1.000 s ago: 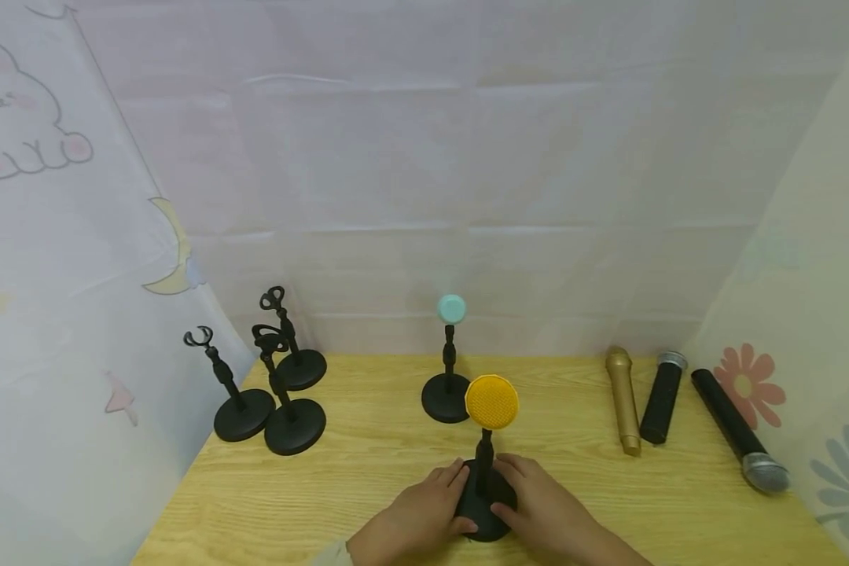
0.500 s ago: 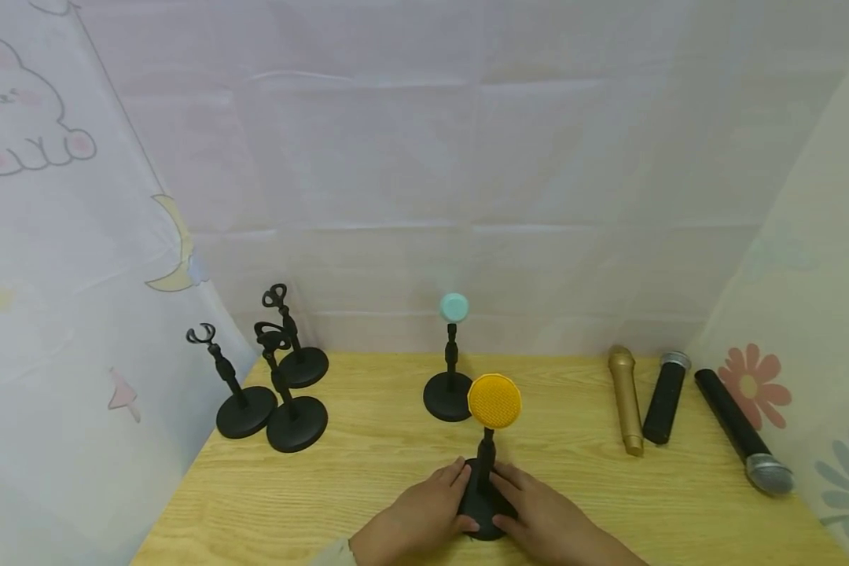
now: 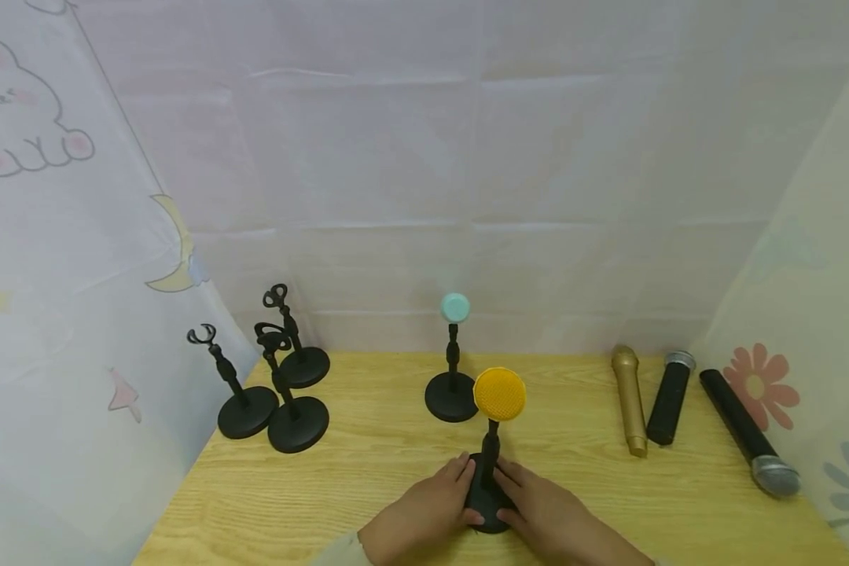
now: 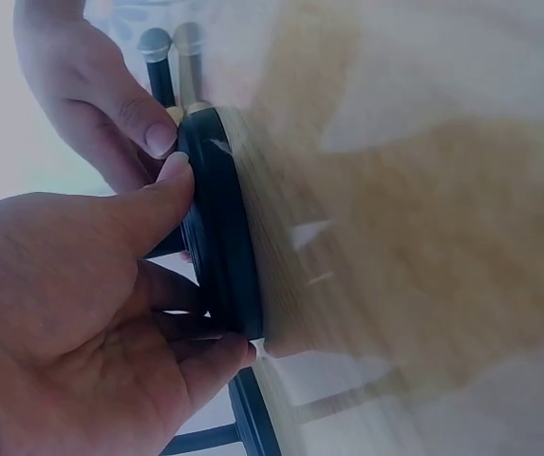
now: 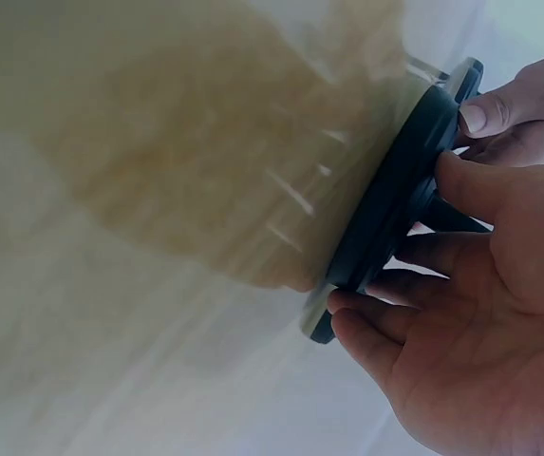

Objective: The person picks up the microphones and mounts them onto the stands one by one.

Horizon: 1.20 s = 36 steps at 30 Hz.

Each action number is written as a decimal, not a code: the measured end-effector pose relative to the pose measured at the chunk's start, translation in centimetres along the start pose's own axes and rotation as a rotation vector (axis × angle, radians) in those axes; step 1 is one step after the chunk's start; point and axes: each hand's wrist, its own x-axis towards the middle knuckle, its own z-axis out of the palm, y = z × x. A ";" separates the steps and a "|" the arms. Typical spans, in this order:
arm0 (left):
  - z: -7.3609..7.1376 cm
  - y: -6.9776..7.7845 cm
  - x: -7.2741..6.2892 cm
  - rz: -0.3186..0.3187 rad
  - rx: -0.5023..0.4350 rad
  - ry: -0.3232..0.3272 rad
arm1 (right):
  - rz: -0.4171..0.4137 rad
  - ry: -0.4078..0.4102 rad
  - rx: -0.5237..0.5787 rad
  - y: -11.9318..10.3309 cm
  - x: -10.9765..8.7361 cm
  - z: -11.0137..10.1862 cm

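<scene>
Both hands grip the round black base of a microphone stand (image 3: 490,472) topped by a yellow microphone head (image 3: 499,394). The left hand (image 3: 431,503) holds the base's left rim, its thumb near the front edge and fingers reaching round the side. On the opposite side the right hand (image 3: 548,507) grips the rim in the same manner. In the left wrist view the thumb and fingers of the left hand (image 4: 91,294) span the base (image 4: 224,228). The right wrist view has the right hand (image 5: 480,294) around the base (image 5: 390,204), thumb at its upper end.
Behind stands a stand with a mint-coloured top (image 3: 456,308). Several empty black stands (image 3: 297,424) are grouped at the back left. To the right lie a gold microphone (image 3: 630,401), a black microphone (image 3: 670,401) and a longer black one (image 3: 746,428). Printed cloth walls (image 3: 396,157) enclose the table (image 3: 368,479).
Both hands have shifted the yellow-topped microphone stand slightly away from the person and to the right, keeping their grip on its base. The other stands and microphones stay in place.
</scene>
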 end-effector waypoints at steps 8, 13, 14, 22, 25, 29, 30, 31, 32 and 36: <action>0.3 -0.4 1.5 0.007 0.047 -0.003 | 0.027 0.007 -0.005 0.8 0.5 -0.3; 0.3 -0.5 2.2 0.013 0.081 0.002 | 0.054 -0.010 0.020 1.2 0.8 -0.5; 0.3 -0.5 2.3 0.010 0.081 -0.001 | 0.059 -0.011 0.022 1.3 0.8 -0.5; -0.1 -0.4 3.0 -0.007 0.104 0.000 | 0.067 -0.008 0.048 1.8 1.3 -1.1; -0.1 -0.4 3.4 -0.009 0.119 0.001 | 0.074 0.000 0.064 2.0 1.5 -1.1; -0.1 -0.4 4.0 0.006 0.144 0.028 | 0.081 0.003 0.077 2.6 1.8 -1.2; -0.1 -0.4 4.1 0.010 0.153 0.036 | 0.080 0.003 0.079 2.7 1.9 -1.2; -0.2 -0.4 4.2 0.011 0.154 0.042 | 0.076 0.003 0.082 2.9 2.0 -1.3; -0.3 -0.4 4.3 0.011 0.155 0.046 | 0.072 0.003 0.084 3.0 2.0 -1.4; -0.3 -0.5 4.9 -0.004 0.142 0.037 | 0.067 -0.001 0.099 3.5 2.4 -1.5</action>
